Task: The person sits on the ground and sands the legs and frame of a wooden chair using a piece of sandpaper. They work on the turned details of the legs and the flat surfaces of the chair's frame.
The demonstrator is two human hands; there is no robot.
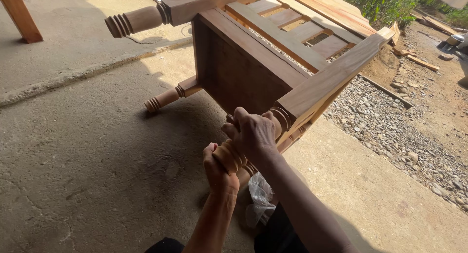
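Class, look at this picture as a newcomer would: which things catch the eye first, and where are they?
A brown wooden cabinet with turned legs lies tipped over on the grey concrete floor, centre frame. Below it, the left hand and right hand grip its nearest ringed leg. Grey gravel lies at right.

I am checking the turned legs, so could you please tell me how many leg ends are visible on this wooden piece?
3. One turned leg end sticks out top left, another rests low near the concrete, and a third is gripped by both hands. A fourth may be hidden behind them.
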